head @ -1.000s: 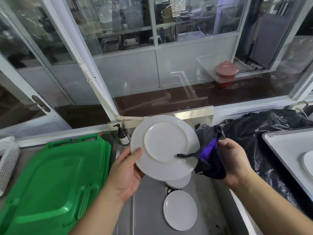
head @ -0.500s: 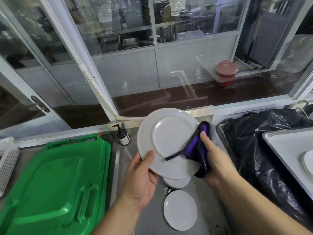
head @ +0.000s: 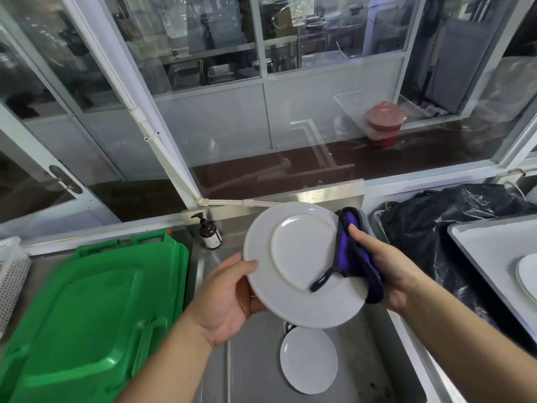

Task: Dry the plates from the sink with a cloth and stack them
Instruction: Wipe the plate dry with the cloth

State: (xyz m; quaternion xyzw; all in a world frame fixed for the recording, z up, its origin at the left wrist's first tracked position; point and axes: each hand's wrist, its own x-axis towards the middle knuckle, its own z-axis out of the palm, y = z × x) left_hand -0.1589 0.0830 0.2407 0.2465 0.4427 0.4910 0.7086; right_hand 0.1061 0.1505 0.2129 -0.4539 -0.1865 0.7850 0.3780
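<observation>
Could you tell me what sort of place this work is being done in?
Probably a commercial kitchen's dishwashing area: a stainless steel sink holding a white plate, green plastic lids stacked beside it, and metal pans on shelving behind the glass partition.

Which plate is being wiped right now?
The large white plate, held up over the sink by the left hand while the right hand presses the purple cloth on its rim. The smaller plate lies untouched in the sink.

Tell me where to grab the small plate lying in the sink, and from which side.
Take the small plate by its near rim, coming from above and the person's side. It seems to lie flat on the sink bottom, so fingers probably need to hook under that thin edge; the held plate overhangs its far side.
</observation>
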